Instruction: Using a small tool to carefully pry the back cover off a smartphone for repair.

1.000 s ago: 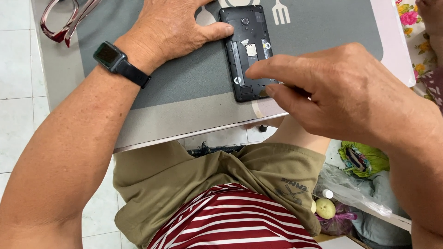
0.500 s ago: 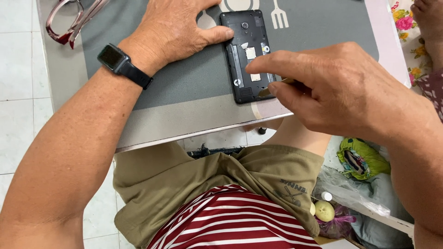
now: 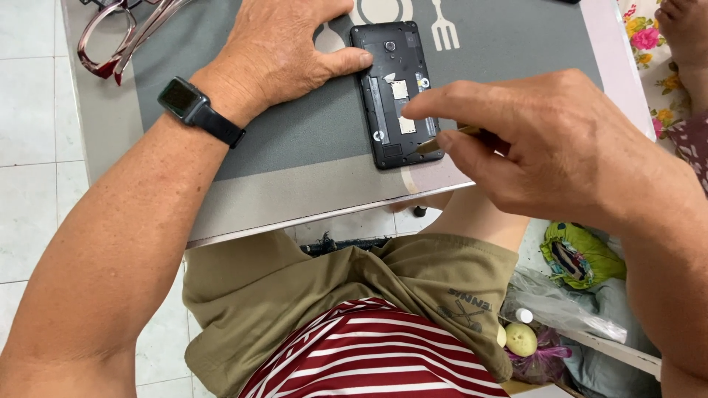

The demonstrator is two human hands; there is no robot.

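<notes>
The right hand (image 3: 560, 147) pinches a thin tool (image 3: 442, 140), mostly hidden, over the opened phone (image 3: 391, 96). The left hand (image 3: 287, 51) lies flat, thumb against the phone's edge. Glasses (image 3: 125, 37) lie cut off on the grey mat (image 3: 295, 140).

Opened phone (image 3: 391, 92) on mat (image 3: 295, 140), glasses (image 3: 122, 33) far left.

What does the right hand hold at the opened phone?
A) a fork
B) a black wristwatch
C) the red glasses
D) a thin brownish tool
D: the right hand pinches a thin brownish tool whose tip meets the lower edge of the opened phone.
</notes>
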